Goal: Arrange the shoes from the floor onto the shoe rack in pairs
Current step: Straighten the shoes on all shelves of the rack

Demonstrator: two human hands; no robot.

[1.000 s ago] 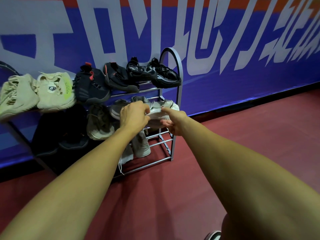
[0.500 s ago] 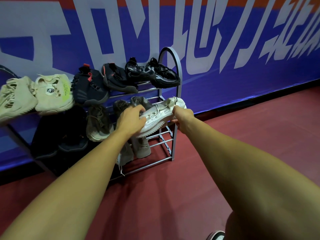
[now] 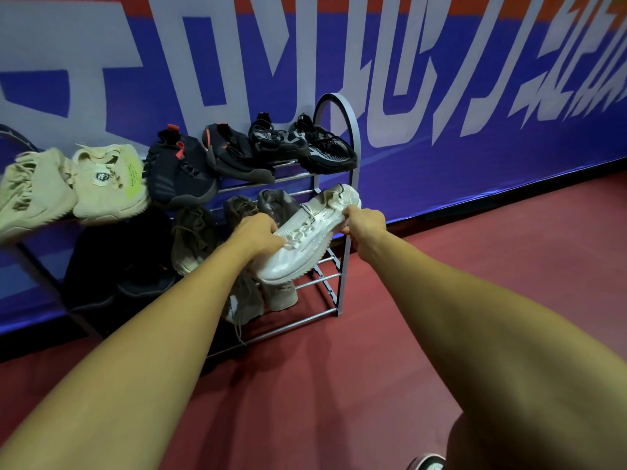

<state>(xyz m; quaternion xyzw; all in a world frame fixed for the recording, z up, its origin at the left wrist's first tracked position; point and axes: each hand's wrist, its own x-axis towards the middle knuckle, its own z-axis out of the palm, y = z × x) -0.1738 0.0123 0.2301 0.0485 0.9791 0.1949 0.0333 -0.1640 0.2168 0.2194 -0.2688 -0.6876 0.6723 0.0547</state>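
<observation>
Now, in the head view, you hold the white sneaker [image 3: 305, 239] between both hands. Your left hand [image 3: 258, 232] curls over its laces and forefoot, and your right hand [image 3: 364, 222] pinches the sole edge near the heel. Its long axis runs from the toe, low and towards you under the left grip, up to the collar beyond the right grip, close to the arched end frame of the shoe rack [image 3: 353, 137]. It hangs tilted at the middle tier's right end; I cannot tell whether it touches a rail. Your right hand is nearer the frame, your left just in front of the brown shoes [image 3: 195, 239]. The sneaker looks like soft pale mesh, with white laces and a ridged sole. I cannot pick out its partner.
</observation>
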